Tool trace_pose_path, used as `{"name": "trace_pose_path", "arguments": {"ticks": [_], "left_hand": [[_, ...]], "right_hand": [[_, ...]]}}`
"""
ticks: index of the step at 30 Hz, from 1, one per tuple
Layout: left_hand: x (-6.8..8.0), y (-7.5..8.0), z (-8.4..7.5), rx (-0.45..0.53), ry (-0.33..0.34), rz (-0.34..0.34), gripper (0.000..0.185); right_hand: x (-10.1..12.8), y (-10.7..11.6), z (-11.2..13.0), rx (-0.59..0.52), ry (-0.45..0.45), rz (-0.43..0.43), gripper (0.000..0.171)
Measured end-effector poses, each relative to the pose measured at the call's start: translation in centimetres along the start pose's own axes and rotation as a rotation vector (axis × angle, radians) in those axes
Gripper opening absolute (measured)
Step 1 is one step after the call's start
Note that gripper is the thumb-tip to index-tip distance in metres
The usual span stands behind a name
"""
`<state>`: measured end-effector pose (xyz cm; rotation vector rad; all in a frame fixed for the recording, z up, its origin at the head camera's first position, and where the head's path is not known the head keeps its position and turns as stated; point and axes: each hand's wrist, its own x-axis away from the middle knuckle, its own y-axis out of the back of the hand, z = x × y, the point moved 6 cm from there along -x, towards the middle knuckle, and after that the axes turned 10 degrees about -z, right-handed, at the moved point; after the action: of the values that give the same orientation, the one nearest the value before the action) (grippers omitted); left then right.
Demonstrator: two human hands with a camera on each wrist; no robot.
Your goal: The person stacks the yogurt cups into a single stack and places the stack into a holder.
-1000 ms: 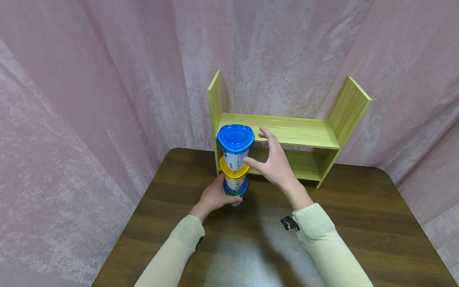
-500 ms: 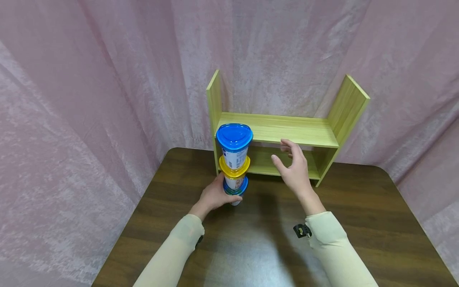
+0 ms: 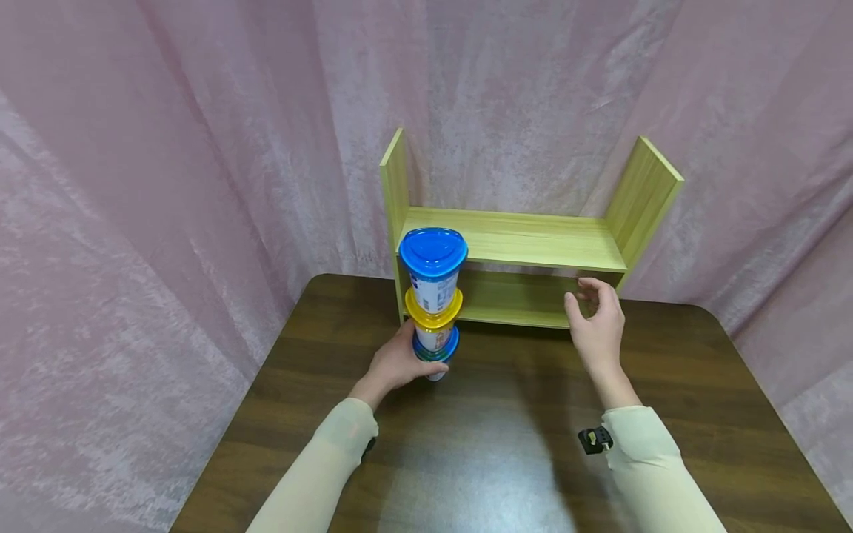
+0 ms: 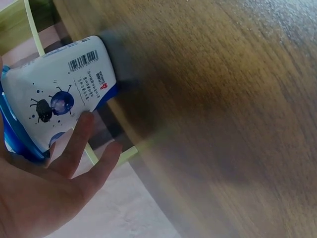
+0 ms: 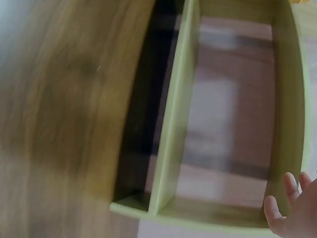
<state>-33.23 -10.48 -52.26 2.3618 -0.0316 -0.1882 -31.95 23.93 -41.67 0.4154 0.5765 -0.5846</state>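
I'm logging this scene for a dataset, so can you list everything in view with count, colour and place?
Cups: three, white with printed labels, stacked upright on the table's far left; lids blue on top, yellow in the middle, blue at the bottom.
Shelf: one, light green wood, two levels, at the table's far edge.
Table: one, dark brown wood, under everything.
Curtain: pink fabric, behind and at both sides.
Left hand: one, holds the bottom cup of the stack.
Right hand: one, fingers loosely curled, holds nothing, in front of the shelf's right end.
Sleeves: two, cream.
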Motion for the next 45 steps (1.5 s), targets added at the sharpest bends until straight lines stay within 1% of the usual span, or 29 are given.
{"name": "trace_pose_path", "arguments": {"ticks": [5, 13, 19, 24, 29, 37, 45], "left_hand": [[-0.1, 0.0, 0.1, -0.007, 0.0, 0.003, 0.103], [-0.1, 0.0, 0.2, 0.006, 0.005, 0.002, 0.103], [-0.1, -0.3, 0.1, 0.009, -0.012, -0.002, 0.103], [-0.1, -0.4, 0.1, 0.01, -0.006, 0.0, 0.104], [0.0, -0.4, 0.2, 0.012, -0.005, -0.006, 0.104], [-0.1, -0.2, 0.2, 0.024, 0.005, -0.002, 0.104], [0.0, -0.3, 0.2, 0.032, 0.008, 0.003, 0.102]], "right_hand": [[-0.4, 1.8, -1.7, 0.063, -0.036, -0.08, 0.03], [-1.2, 4.1, -4.3, 0.133, -0.12, -0.166, 0.03], [-1.5, 5.3, -6.8, 0.162, -0.176, -0.208, 0.03], [-1.5, 6.0, -8.5, 0.208, -0.199, -0.229, 0.028], [-2.1, 6.1, -8.4, 0.207, -0.202, -0.233, 0.029], [-4.2, 5.6, -6.5, 0.191, -0.178, -0.214, 0.032], [-6.0, 5.0, -5.1, 0.179, -0.157, -0.248, 0.034]]}}
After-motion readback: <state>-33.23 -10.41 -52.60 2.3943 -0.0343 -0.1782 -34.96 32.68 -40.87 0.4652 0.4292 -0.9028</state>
